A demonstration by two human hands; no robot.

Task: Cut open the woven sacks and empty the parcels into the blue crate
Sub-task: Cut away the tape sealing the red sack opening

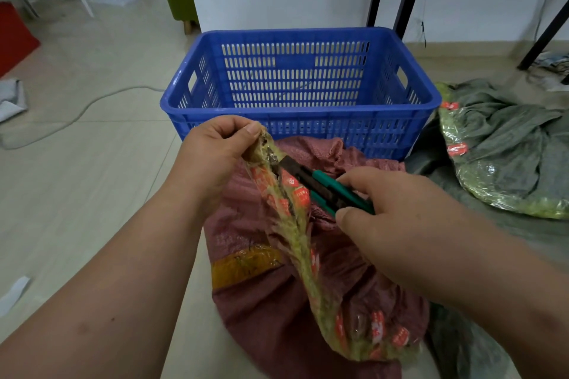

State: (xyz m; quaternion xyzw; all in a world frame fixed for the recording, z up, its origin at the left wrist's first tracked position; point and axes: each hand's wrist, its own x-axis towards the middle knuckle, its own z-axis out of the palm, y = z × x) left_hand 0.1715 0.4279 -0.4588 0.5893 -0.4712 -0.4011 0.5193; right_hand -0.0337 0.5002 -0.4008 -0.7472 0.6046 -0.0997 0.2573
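On the far left the tiled floor (92,163) carries only a grey cable (92,104) and some scraps of paper, well apart from my work. Next comes my left hand (215,154), closed in a pinch on the top end of the taped neck (295,224) of the reddish woven sack (261,301), which it lifts so that the neck stands tilted and stretched. The sack itself lies on the floor between my arms, just in front of the blue crate (300,117), and I see no parcels in the crate.

In the middle, the cutter (311,184) with green handles touches the neck a little below my left thumb. My right hand (397,212) is closed around those handles.

I judge the woven cloth to be soft and limp but tough, and the tape around it glossy and probably slippery, so the best hold is the bunched end above the cut, kept tight. The body looks slack, so I think the load is light, but I cannot see the parcels inside. I would keep the blade away from my left fingers.

On the right a grey-green sack (505,138) lies flat on the floor beside the crate.
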